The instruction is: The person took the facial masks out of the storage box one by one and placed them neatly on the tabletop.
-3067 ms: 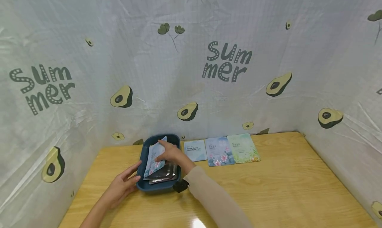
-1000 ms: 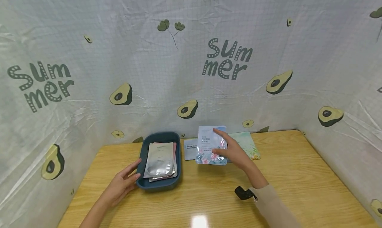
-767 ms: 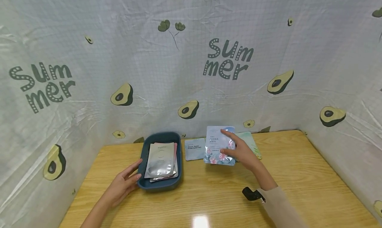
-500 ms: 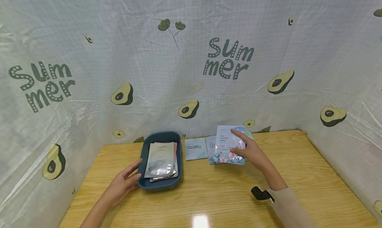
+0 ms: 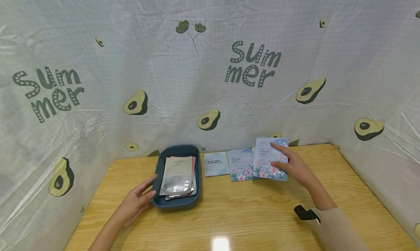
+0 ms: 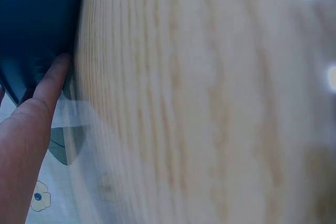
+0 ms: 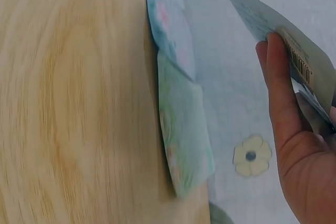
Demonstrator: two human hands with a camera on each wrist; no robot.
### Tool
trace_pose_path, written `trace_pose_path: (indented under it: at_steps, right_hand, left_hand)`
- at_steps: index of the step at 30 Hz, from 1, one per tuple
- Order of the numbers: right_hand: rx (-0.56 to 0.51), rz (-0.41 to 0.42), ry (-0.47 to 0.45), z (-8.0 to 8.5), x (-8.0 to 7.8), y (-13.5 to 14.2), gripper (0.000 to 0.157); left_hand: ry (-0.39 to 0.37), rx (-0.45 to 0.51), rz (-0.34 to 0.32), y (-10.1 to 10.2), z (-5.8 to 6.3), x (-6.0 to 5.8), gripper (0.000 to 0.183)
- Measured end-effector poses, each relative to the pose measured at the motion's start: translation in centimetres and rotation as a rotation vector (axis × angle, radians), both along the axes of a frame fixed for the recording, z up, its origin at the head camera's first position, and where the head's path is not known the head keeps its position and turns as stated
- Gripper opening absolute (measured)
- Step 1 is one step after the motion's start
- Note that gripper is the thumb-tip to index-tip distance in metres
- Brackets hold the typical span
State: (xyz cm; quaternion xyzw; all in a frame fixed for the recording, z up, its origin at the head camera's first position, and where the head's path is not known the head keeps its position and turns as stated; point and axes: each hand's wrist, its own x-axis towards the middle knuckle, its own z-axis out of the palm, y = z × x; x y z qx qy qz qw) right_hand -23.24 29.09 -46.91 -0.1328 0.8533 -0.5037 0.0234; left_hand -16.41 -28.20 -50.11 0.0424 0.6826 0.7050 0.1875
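Note:
My right hand (image 5: pixel 296 169) pinches a blue-lilac sheet mask packet (image 5: pixel 266 158) with pink flowers, thumb in front. It is raised off the table over the green packet (image 7: pixel 184 124), which it almost wholly covers in the head view. In the right wrist view the held packet's back with a barcode shows. A matching flowered packet (image 5: pixel 241 165) lies just left of it, and a pale blue packet (image 5: pixel 216 163) further left. My left hand (image 5: pixel 134 205) rests its fingertips against the left side of the dark blue basket (image 5: pixel 177 207). Inside lie silvery mask packets (image 5: pixel 177 174), stacked.
A wooden table (image 5: pixel 236 218) carries everything. Behind the packets rises a pale cloth wall (image 5: pixel 170 79) printed with avocados and lettering, and it also closes off both sides. A black wrist camera (image 5: pixel 305 212) sits below my right hand.
My right hand has taken the flowered packet out of the basket and carried it right, past the matching packet to above the green one. The left hand stays at the basket.

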Motion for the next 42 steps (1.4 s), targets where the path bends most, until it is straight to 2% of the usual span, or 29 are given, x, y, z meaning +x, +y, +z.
trace_pose_path:
  at_steps: [10, 17, 27, 31, 35, 42]
  right_hand:
    - [0.077, 0.006, 0.006, 0.0, -0.3, 2.9, 0.065]
    - [0.135, 0.029, 0.016, 0.0, -1.2, 5.9, 0.062]
    - [0.154, -0.029, -0.114, -0.8, -2.0, 9.7, 0.060]
    - [0.141, -0.039, -0.132, -1.4, -2.5, 10.6, 0.059]
    - [0.195, -0.004, -0.124, -1.8, -3.5, 11.3, 0.057]
    - [0.289, 0.078, -0.086, -1.7, -5.1, 11.9, 0.055]
  left_hand:
    - [0.007, 0.012, -0.012, -0.1, 0.0, 0.0, 0.071]
    - [0.001, -0.004, 0.002, 0.0, 0.0, 0.0, 0.070]
    - [-0.002, -0.005, 0.007, 0.1, 0.1, 0.1, 0.070]
    - [-0.005, -0.022, 0.015, 0.1, 0.3, 0.1, 0.071]
    - [-0.004, -0.037, 0.031, 0.0, 0.4, 0.1, 0.070]
    - [0.015, -0.033, 0.007, 0.1, -0.1, -0.1, 0.069]
